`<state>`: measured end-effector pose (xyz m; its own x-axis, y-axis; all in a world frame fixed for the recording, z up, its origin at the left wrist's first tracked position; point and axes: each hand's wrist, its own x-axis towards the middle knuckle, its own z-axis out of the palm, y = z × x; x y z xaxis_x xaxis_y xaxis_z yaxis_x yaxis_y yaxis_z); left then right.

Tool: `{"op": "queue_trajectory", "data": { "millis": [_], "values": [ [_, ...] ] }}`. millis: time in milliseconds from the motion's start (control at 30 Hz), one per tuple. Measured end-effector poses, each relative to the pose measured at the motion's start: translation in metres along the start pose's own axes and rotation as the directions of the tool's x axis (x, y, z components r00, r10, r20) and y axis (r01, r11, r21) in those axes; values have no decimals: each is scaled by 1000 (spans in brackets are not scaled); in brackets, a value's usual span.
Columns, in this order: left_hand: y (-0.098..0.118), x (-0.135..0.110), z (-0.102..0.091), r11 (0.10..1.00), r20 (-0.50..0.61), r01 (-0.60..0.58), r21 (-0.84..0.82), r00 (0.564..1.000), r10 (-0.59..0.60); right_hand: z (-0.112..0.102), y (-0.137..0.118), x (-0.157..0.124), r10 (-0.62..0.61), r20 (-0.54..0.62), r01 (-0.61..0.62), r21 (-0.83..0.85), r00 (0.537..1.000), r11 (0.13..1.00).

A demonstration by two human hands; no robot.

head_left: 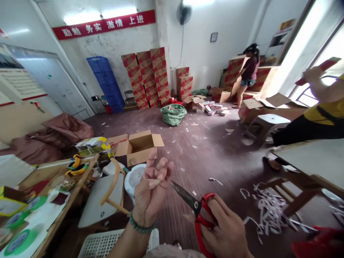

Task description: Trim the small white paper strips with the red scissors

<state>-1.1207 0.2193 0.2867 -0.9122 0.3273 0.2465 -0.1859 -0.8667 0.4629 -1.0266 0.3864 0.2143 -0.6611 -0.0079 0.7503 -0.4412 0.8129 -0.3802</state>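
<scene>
Red banner (pixel 104 24): "勤勉 务实 激情 上进" — white characters, high on the wall at eleven o'clock.
Wall sheet (pixel 23 83): lines of print, between nine and ten o'clock, too small to read.
Stacked cartons (pixel 159 73): red-printed sides, toward eleven o'clock — wording illegible.
Wall clock (pixel 214 37): at one o'clock, dial too small to read.
Green roll (pixel 20 243): at eight o'clock, centre label blurred.
</scene>
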Motion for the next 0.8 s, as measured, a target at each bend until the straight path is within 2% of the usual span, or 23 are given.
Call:
{"op": "queue_trajectory", "data": {
  "millis": [100, 200, 400, 600, 800],
  "values": [
    [3, 27, -11, 1000, -7, 0, -26, 1000, 0, 19, 10, 24, 27, -37, -26, 10, 999, 1000],
    [2, 51, -20, 999, -18, -23, -42, 1000, 22, 36, 25, 45, 13, -24, -12, 37, 1000, 999],
    [-13, 96, -28, 991, -97, -133, 14, 986, 134, 56, 74, 84, -38, 14, 37, 90, 999, 995],
    [-41, 139, -22, 979, -178, -200, 44, 962, 205, 58, 133, 117, -90, 31, 84, 175, 995, 981],
    [-73, 167, -10, 977, -230, -214, -7, 951, 207, 50, 177, 129, -91, 80, 77, 165, 993, 983]
  ]
}}
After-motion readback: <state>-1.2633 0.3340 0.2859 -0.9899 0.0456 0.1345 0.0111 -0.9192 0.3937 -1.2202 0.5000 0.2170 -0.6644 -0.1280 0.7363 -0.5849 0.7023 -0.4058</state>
